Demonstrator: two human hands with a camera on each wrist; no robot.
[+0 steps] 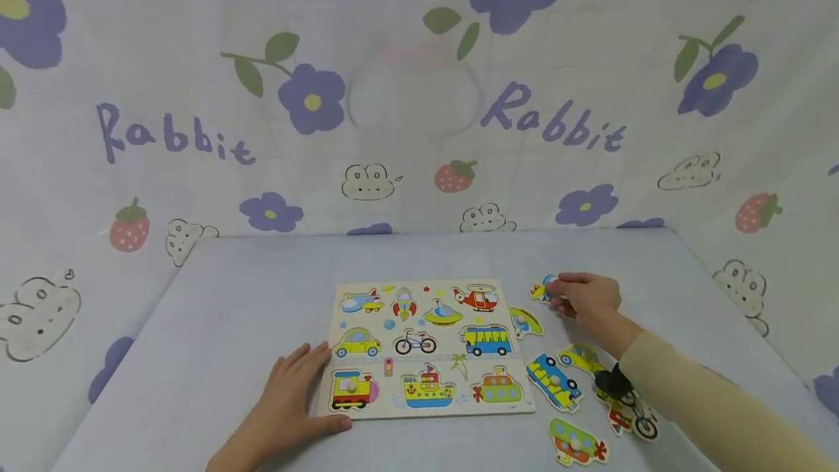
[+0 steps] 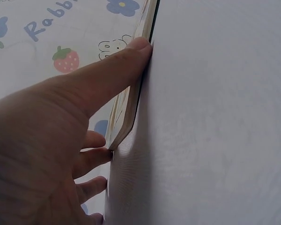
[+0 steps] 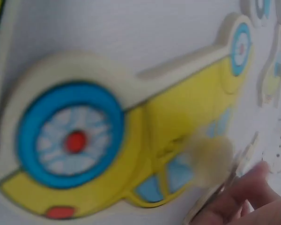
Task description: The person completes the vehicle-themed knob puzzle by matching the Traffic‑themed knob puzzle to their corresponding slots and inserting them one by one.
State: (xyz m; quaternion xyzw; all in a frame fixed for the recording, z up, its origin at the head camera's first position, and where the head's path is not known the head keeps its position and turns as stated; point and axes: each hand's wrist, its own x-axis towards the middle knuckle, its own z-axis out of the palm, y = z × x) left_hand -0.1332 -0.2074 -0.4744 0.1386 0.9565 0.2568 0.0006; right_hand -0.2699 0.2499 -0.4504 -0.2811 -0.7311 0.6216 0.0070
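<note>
A wooden puzzle board (image 1: 427, 363) with printed vehicles lies on the table. In it sits a knobbed train piece (image 1: 352, 390) at the front left. My left hand (image 1: 285, 395) spans the board's near left corner, thumb against the front edge and fingers along the left side; the left wrist view shows the thumb (image 2: 114, 68) on that edge. Beyond the board's right side, my right hand (image 1: 590, 301) pinches an airplane piece (image 1: 542, 289), partly hidden by the fingers. A UFO piece (image 1: 526, 322) lies just below it. Close to the right wrist camera is a yellow car piece (image 3: 187, 117).
Right of the board lie a bus piece (image 1: 554, 382) and a submarine piece (image 1: 577, 444). A bicycle piece (image 1: 641, 417) overlaps other pieces under my right forearm, next to a dark object (image 1: 612, 382). A patterned cloth (image 1: 413, 93) hangs behind the table.
</note>
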